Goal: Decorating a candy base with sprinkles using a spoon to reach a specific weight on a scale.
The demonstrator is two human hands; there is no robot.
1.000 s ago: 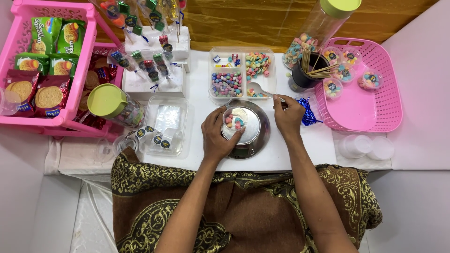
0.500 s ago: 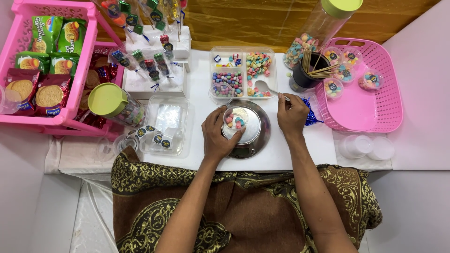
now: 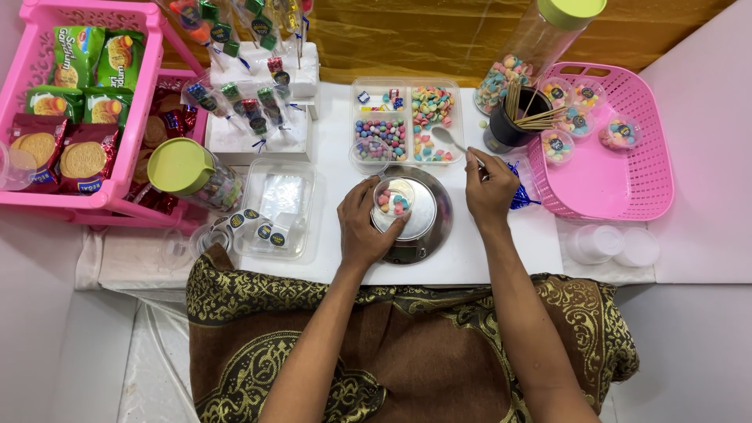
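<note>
Brown garment (image 3: pixel 407 345), gold paisley pattern

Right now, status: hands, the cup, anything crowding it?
Left hand steadies small clear cup of pastel candies on round metal scale. Right hand holds spoon over divided candy tray. Nothing blocking.

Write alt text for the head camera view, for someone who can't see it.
Seen from above, a person's left hand steadies a small clear cup of pastel candies on a round metal scale, while the right hand dips a spoon into a divided tray of candies. A pink basket of filled cups sits right; pink crates of snack packets left.
</note>
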